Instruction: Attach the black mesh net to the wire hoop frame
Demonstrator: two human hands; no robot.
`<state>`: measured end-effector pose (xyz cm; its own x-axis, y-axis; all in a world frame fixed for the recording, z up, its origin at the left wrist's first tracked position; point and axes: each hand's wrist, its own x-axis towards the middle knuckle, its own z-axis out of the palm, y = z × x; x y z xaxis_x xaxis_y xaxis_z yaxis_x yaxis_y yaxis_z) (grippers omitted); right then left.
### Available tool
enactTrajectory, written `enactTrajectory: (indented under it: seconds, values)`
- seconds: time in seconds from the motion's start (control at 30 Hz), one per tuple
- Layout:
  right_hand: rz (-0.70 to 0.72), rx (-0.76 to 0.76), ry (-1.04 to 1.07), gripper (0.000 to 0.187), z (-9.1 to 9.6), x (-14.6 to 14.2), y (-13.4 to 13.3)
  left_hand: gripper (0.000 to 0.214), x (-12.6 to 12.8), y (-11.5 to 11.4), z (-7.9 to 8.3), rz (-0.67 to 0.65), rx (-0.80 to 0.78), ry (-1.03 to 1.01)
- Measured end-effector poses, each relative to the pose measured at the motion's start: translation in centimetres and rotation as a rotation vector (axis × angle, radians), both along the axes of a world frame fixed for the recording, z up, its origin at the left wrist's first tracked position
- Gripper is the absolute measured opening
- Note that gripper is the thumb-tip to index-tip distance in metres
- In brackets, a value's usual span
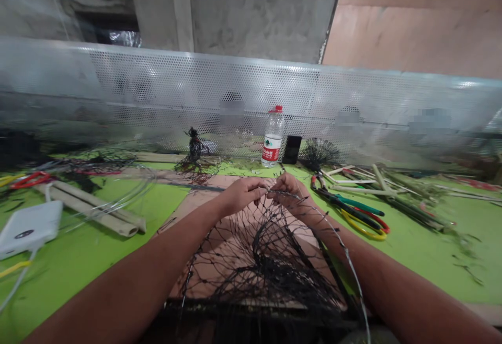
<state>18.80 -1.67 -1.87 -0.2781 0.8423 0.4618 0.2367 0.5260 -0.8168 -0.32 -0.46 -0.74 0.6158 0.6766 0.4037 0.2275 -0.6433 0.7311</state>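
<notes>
A black knotted net (274,260) spreads over a tan board (188,210) on the green table, bunched thickest near the table's front edge. A thin silvery wire (349,265) runs along the net's edge, curving over my right forearm and down out of view. My left hand (245,195) pinches the wired edge of the net, thumb and fingers pressed together. Close beside it, my right hand (288,190) has its fingers closed on the same wire. Both hands meet above the board's far part; the exact spot between the fingertips is too small to make out.
To the right lie pliers (353,203), scissors (368,224) and plant stalks (415,208). A water bottle (272,140) and a phone (292,149) stand by the perforated metal screen (176,98). On the left are cardboard tubes (94,208), coiled wire (129,197) and a white power bank (31,229).
</notes>
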Motion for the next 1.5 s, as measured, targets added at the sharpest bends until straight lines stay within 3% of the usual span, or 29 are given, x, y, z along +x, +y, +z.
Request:
enactTrajectory:
  seconds: [0.13, 0.3, 0.43, 0.53, 0.6, 0.83, 0.97, 1.1, 1.2, 1.5]
  values:
    - [0.033, 0.055, 0.047, 0.027, -0.2, -0.4, -0.6, 0.024, -0.1, 0.1, 0.0, 0.004, -0.039, -0.012]
    - [0.243, -0.095, 0.170, 0.034, 0.1, 0.4, 0.0, 0.024, -0.4, 0.2, 0.2, 0.035, -0.053, -0.014]
    - [0.111, -0.220, 0.287, 0.033, 0.7, 1.9, 1.3, 0.024, -0.5, 0.4, 0.1, 0.038, -0.031, -0.010]
    - [0.094, -0.287, 0.296, 0.043, 1.8, 3.0, 1.4, 0.023, -0.3, 0.5, 0.0, 0.003, -0.035, -0.009]
    - [0.108, -0.249, 0.204, 0.045, 2.7, 3.5, 0.9, 0.023, -0.3, 0.5, 0.0, -0.002, -0.029, 0.008]
    - [-0.058, 0.064, -0.212, 0.018, 4.9, 4.6, -0.6, 0.025, -0.2, 0.0, 0.3, 0.008, 0.052, 0.130]
    - [-0.121, 0.204, -0.200, 0.013, 4.8, 3.9, -0.4, 0.025, -0.1, -0.7, 0.7, -0.022, 0.093, 0.188]
    - [0.038, 0.293, -0.121, 0.011, 4.7, 2.1, -0.5, 0.023, -0.3, -1.1, 1.2, -0.045, 0.162, 0.236]
    - [0.033, 0.412, -0.134, 0.012, 4.9, 1.2, -0.5, 0.022, -0.6, -1.1, 1.7, -0.038, 0.202, 0.237]
    - [-0.045, 0.079, 0.133, 0.021, 3.0, -0.3, 0.2, 0.023, -1.5, -1.2, 2.5, -0.002, 0.108, 0.199]
